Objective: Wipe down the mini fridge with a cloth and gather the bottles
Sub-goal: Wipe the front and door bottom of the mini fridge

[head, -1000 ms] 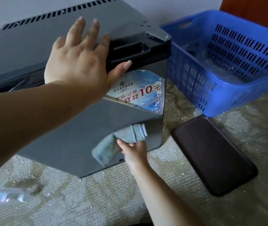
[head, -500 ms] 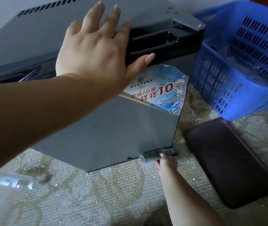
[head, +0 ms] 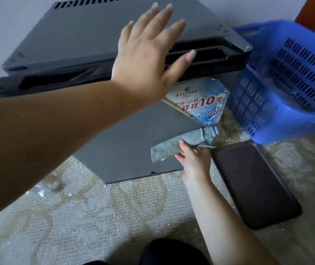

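The grey mini fridge [head: 130, 142] stands on the carpet with a black recessed handle strip along its top front edge. A torn blue-and-white price sticker [head: 202, 104] is stuck on the door's upper right. My left hand [head: 149, 54] lies flat on the fridge's top front edge, fingers spread, holding nothing. My right hand [head: 193, 161] presses a grey-green cloth [head: 183, 144] against the door's lower right, just under the sticker. A clear plastic bottle [head: 40, 190] lies on the carpet at the left, mostly hidden behind my left forearm.
A blue slotted plastic basket [head: 286, 119] stands to the right of the fridge, with clear plastic inside. A dark brown flat tray [head: 252, 184] lies on the patterned carpet in front of the basket. My dark-clothed knee [head: 172, 253] shows at the bottom edge.
My right hand with the cloth went from mid-door down to the fridge's bottom right corner, then back up under the sticker. The left hand stayed on the top edge.
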The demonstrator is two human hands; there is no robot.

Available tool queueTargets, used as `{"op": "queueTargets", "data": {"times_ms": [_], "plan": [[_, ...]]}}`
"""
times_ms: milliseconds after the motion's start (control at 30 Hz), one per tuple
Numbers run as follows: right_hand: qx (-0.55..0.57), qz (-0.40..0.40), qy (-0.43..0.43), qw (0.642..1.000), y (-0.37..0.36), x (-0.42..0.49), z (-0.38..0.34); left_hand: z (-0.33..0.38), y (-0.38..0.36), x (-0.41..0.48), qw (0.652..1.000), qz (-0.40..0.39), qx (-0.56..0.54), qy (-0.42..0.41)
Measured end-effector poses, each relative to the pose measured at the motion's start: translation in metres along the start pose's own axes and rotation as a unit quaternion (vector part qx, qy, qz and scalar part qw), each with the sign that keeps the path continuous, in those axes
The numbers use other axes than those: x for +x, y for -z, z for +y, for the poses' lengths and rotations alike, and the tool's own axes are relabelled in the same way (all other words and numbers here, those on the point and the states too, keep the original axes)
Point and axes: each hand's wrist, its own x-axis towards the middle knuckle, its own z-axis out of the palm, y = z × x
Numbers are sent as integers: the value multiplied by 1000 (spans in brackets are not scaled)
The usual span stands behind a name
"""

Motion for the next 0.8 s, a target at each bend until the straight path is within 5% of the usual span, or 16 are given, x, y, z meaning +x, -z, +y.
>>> {"op": "queueTargets", "data": {"times_ms": [133,200,267,333,400,467,567,667,800], "plan": [[-37,11,-14,999,28,0,21,-33,3,-102,986,135,-94,-21],[-74,104,-39,991,52,17,42,-44,-17,-183,993,57,-88,57],[-134,210,-60,967,71,39,59,-52,-42,-255,968,-114,-75,211],[-186,252,-59,948,70,61,67,-65,-66,-298,894,-284,-48,345],[-196,264,-46,944,56,80,72,-87,-91,-312,849,-329,-72,408],[-185,286,-54,939,43,93,81,-107,-109,-298,766,-301,-201,531],[-133,265,-110,949,30,96,109,-132,-133,-272,559,-211,-398,696],[-91,265,-138,950,11,87,131,-145,-157,-261,398,-161,-528,733],[-105,212,-206,950,-21,58,159,-154,-180,-263,355,-169,-537,746]]}}
